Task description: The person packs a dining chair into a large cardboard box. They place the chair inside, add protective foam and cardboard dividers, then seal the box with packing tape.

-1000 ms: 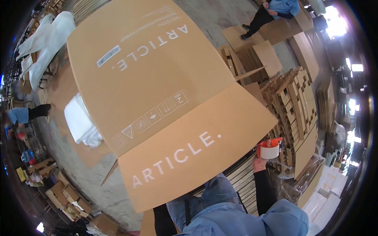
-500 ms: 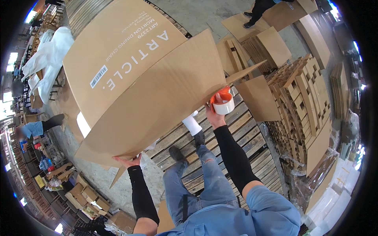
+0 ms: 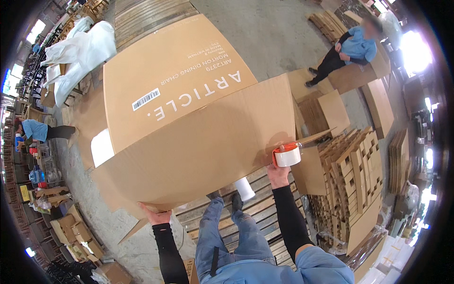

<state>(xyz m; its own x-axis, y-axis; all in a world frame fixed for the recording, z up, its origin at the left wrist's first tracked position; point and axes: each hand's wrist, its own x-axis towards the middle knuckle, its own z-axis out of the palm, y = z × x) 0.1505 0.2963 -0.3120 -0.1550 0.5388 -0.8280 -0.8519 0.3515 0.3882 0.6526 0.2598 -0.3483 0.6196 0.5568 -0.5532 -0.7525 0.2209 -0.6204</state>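
A large brown cardboard carton point(image 3: 189, 66) stands in front of me, with a wide flap point(image 3: 203, 146) tilted out toward me. At the flap's lower left corner, my left hand point(image 3: 157, 215) has its fingers closed on the cardboard edge. My right hand point(image 3: 278, 176) is closed around an orange tape dispenser point(image 3: 276, 154) carrying a wide roll of pale tape, held against the flap's right end. Part of its fingers are hidden behind the dispenser. A narrow side flap point(image 3: 316, 137) sticks out beyond it. Below the flap's edge a white cylindrical piece point(image 3: 244, 188) shows.
Wooden slats of a pallet point(image 3: 257, 208) lie under my feet. Stacked cardboard inserts point(image 3: 354, 175) rise close on the right. A co-worker point(image 3: 352, 52) is at the far right, another person point(image 3: 38, 130) at the left. White plastic sheeting point(image 3: 82, 57) covers something at the back left.
My view has shifted, so the carton, flap and both hands appear lower and farther right. The dispenser now sits more over the flap's face. The far-right co-worker shows more fully.
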